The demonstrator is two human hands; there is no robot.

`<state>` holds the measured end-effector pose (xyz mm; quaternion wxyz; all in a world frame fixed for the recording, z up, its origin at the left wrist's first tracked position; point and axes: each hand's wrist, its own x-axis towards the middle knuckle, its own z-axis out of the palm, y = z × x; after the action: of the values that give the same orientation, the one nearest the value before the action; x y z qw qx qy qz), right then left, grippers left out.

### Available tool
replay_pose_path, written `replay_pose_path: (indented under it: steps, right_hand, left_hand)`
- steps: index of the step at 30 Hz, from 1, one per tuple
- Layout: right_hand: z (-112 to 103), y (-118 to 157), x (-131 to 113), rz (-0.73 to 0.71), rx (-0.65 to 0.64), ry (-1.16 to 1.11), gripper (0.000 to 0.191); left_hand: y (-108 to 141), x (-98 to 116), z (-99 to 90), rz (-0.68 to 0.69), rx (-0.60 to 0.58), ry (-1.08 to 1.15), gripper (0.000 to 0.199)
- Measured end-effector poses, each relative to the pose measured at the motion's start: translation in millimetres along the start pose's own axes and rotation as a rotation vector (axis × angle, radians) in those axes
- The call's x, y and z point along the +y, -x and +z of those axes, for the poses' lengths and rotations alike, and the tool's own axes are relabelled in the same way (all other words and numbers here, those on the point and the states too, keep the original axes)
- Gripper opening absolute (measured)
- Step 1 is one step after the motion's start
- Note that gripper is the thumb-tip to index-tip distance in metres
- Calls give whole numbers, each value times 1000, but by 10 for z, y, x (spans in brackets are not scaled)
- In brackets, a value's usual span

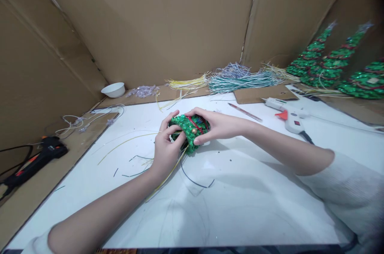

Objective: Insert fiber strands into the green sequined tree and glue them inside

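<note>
A small green tinsel Christmas tree (189, 129) with a red garland and a gold bead lies on its side between my hands, its open base toward the left. My left hand (169, 142) grips the rim of that base, some fingers reaching inside the opening. Around the body of the tree curls my right hand (207, 124), thumb in front and fingers over the top. Yellow wires (172, 172) trail out of the base past my left hand. A dark wire (195, 182) curves on the white table below. The tree's tip is hidden behind my right hand.
A white glue gun (289, 116) and a pen (244, 112) lie at right, a black glue gun (36, 162) at left. Behind are a white bowl (114, 90), clear ornaments (144, 91), yellow wires (189, 83) and green-white wires (246, 82). Finished-looking trees (333, 60) stand at back right.
</note>
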<state>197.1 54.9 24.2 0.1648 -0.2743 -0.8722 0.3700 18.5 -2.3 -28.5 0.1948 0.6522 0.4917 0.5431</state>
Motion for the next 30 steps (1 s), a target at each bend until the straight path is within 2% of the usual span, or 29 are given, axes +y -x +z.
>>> replay_pose_path:
  steps: [6, 21, 24, 27, 30]
  right_hand:
    - [5, 24, -28, 27, -25, 24, 64]
    - [2, 19, -22, -22, -4, 27, 60]
    - [4, 18, 3, -9, 5, 32, 62]
    - [10, 17, 30, -3, 19, 41, 64]
    - [13, 14, 42, -19, 25, 48, 67]
  left_hand:
    - [-19, 21, 4, -30, 5, 8, 14]
    - [-30, 60, -20, 1, -17, -103, 14]
    - [-31, 61, -42, 50, -49, -159, 15]
    - [-15, 64, -109, 155, -92, -293, 13]
    - [15, 62, -236, 299, -54, -489, 9]
